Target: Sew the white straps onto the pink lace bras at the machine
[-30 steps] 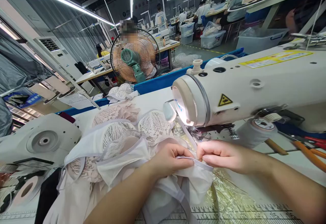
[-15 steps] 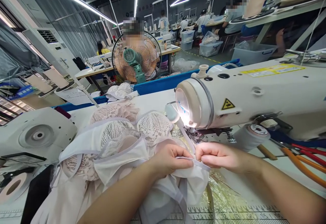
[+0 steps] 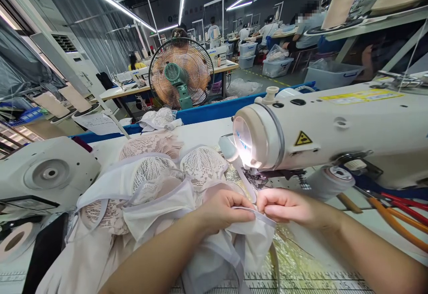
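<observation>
In the head view, a pale lace bra [image 3: 203, 165] with white fabric wings and lilac-grey edging lies across the machine bed, bunched with other lace pieces to the left. My left hand [image 3: 225, 209] pinches the edging of the white wing between thumb and fingers. Right beside it, my right hand [image 3: 284, 204] is closed on the same edge, a little farther along. The white cloth [image 3: 256, 242] hangs below both hands. Just beyond them is the lit head of a sewing machine [image 3: 257, 138]; its needle area is partly hidden in glare and dark parts.
A thread cone [image 3: 331, 180] and orange-handled scissors [image 3: 397, 222] lie to the right. At the left stand another machine end [image 3: 50, 171] and a tape roll [image 3: 18, 242]. A ruler strip [image 3: 301, 283] runs along the front edge. Beyond a blue cloth trough [image 3: 214, 109] stands a fan [image 3: 180, 73].
The view has shifted slightly, so the machine sits a little farther right and lower. Both hands keep their hold on the edge in nearly the same place.
</observation>
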The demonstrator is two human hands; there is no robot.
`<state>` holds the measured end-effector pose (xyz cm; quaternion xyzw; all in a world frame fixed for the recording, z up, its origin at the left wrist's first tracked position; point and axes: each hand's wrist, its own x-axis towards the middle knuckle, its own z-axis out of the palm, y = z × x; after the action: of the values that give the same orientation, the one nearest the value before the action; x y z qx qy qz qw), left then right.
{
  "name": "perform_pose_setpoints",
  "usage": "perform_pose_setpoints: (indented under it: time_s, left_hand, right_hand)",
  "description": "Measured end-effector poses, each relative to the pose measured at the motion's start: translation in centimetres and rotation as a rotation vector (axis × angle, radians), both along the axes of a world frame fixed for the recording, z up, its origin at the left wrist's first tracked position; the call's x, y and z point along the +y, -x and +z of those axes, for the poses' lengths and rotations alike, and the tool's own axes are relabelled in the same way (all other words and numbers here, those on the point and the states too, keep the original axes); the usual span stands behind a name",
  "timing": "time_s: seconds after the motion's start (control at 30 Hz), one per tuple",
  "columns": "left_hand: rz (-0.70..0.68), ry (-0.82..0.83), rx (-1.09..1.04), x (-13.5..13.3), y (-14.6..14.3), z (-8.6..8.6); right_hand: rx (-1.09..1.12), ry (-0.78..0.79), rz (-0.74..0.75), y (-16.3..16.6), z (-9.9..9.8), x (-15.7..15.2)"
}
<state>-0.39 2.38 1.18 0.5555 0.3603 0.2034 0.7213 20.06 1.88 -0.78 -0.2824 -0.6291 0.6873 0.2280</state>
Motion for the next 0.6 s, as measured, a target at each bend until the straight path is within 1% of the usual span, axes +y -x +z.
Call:
perform_pose_setpoints:
  time_s: [0.27, 0.6]
  left_hand:
    - [0.01, 0.013, -0.001, -0.08, -0.22, -0.11]
    - [0.019, -0.001, 0.022, -0.17, -0.32, -0.43]
  right_hand:
    - [0.008, -0.005, 0.006, 0.14, -0.09, -0.04]
    - [-0.07, -0.048, -0.01, 0.47, 0.48, -0.24]
